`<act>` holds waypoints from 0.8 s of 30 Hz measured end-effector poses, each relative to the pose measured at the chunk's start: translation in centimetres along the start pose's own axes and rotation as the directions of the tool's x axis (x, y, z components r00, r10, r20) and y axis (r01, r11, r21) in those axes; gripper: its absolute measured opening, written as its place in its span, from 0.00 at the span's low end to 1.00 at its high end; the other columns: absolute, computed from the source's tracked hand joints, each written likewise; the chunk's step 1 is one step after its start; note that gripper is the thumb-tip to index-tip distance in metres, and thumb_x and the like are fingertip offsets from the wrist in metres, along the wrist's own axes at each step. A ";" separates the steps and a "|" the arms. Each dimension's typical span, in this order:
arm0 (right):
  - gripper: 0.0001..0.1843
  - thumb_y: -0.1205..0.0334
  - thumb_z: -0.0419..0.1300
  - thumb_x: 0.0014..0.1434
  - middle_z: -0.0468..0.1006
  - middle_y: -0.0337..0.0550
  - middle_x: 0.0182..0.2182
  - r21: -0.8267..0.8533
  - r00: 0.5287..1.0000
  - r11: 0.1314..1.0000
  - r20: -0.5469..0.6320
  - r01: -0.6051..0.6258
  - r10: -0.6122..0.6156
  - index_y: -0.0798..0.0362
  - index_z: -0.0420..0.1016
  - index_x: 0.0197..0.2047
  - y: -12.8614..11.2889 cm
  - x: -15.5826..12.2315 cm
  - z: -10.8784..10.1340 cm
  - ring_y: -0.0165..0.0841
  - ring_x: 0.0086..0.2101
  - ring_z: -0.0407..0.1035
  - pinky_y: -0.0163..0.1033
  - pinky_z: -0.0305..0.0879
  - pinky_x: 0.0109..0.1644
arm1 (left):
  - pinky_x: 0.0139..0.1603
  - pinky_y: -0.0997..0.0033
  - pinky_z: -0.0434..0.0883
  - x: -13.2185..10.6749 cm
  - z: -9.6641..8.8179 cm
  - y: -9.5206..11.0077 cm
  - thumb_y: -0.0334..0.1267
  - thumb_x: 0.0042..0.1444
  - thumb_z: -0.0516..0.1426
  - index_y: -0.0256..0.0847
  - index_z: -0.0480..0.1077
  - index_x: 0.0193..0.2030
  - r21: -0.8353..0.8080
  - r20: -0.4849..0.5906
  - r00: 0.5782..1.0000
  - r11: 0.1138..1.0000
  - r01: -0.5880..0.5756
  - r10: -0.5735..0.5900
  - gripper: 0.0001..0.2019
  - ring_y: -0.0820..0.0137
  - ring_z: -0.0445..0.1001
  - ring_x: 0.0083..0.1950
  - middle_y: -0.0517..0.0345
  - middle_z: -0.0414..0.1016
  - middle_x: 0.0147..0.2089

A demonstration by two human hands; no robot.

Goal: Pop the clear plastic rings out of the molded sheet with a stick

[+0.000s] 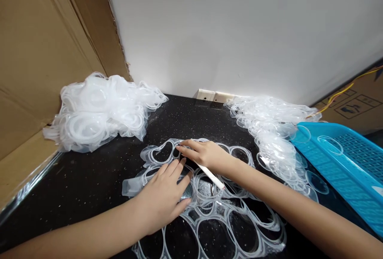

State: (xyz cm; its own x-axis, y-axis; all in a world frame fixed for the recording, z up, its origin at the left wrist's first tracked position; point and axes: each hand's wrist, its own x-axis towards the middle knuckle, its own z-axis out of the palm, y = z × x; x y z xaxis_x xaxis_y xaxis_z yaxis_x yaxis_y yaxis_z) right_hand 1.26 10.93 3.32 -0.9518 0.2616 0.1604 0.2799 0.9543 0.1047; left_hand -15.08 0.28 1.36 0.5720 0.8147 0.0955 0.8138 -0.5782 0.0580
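A clear plastic sheet (227, 219) punched with round holes lies on the black speckled counter (89, 179) in front of me. My left hand (166, 197) rests flat on it, fingers stretched out and together, pressing the sheet down. My right hand (203, 153) is closed around a thin white stick-like tool (211, 176), its fingertips at the sheet's far edge. The tool's tip is hidden under the hand.
A heap of milky plastic discs and scraps (98, 111) sits at the back left beside cardboard (38, 63). A pile of clear round lids (275, 131) lies at the right, spilling toward a blue plastic basket (344, 163). A white wall stands behind.
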 end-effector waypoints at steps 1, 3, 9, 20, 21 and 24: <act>0.18 0.70 0.47 0.61 0.71 0.58 0.47 0.006 1.000 1.000 -0.012 -0.018 0.018 0.62 0.63 0.54 0.0 0.1 0.0 0.37 0.38 0.72 0.38 0.70 0.31 | 0.54 0.53 0.62 0.0 0.0 0.0 0.48 0.58 0.48 0.37 0.62 0.57 -0.002 -0.002 1.000 1.000 -0.001 0.001 0.24 0.52 0.60 0.59 0.37 0.62 0.58; 0.18 0.70 0.48 0.61 0.70 0.58 0.47 0.030 0.998 0.998 -0.029 -0.062 0.063 0.62 0.63 0.54 -0.1 0.3 0.1 0.37 0.38 0.72 0.38 0.70 0.31 | 0.54 0.53 0.61 0.0 0.0 -0.1 0.48 0.58 0.49 0.37 0.63 0.56 -0.005 -0.001 1.000 1.000 0.001 -0.001 0.23 0.52 0.60 0.59 0.37 0.62 0.58; 0.17 0.63 0.46 0.63 0.73 0.52 0.43 0.251 0.986 0.954 0.001 -0.163 0.168 0.59 0.69 0.50 0.3 0.7 -0.3 0.34 0.37 0.71 0.38 0.69 0.35 | 0.53 0.53 0.62 0.4 -0.5 -0.5 0.48 0.58 0.48 0.38 0.63 0.56 0.013 0.028 1.000 1.000 -0.013 0.013 0.23 0.52 0.60 0.59 0.39 0.64 0.57; 0.18 0.56 0.48 0.63 0.75 0.43 0.29 0.657 0.897 0.637 0.145 -0.402 0.417 0.56 0.75 0.36 2.0 -5.6 -4.2 0.28 0.31 0.68 0.34 0.64 0.36 | 0.45 0.59 0.67 1.6 -1.6 -1.0 0.38 0.61 0.46 0.35 0.71 0.38 0.024 -0.236 0.968 0.996 -0.082 0.085 0.14 0.60 0.71 0.47 0.48 0.74 0.43; 0.18 0.56 0.48 0.63 0.76 0.44 0.29 0.669 0.904 0.630 0.158 -0.395 0.399 0.57 0.75 0.36 1.8 -5.8 -3.9 0.28 0.32 0.68 0.35 0.65 0.37 | 0.47 0.60 0.67 1.9 -1.5 -0.7 0.38 0.61 0.45 0.34 0.71 0.40 0.050 -0.248 0.962 0.993 -0.105 0.114 0.15 0.61 0.70 0.49 0.48 0.74 0.45; 0.17 0.57 0.49 0.63 0.77 0.46 0.32 0.682 0.925 0.637 0.168 -0.360 0.342 0.59 0.75 0.41 1.5 -5.7 -3.0 0.30 0.33 0.69 0.35 0.65 0.38 | 0.51 0.60 0.65 2.8 -0.8 0.0 0.42 0.62 0.45 0.31 0.68 0.49 0.141 -0.204 0.969 0.984 -0.112 0.140 0.18 0.60 0.66 0.55 0.45 0.70 0.53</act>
State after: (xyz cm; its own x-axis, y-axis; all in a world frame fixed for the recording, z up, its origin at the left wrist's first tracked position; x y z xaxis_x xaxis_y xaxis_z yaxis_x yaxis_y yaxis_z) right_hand 7.55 10.47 5.52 -0.8054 0.5924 0.0189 0.4347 0.6121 -0.6606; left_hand -13.57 2.55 2.37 0.6473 0.6992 0.3035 0.7506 -0.6540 -0.0942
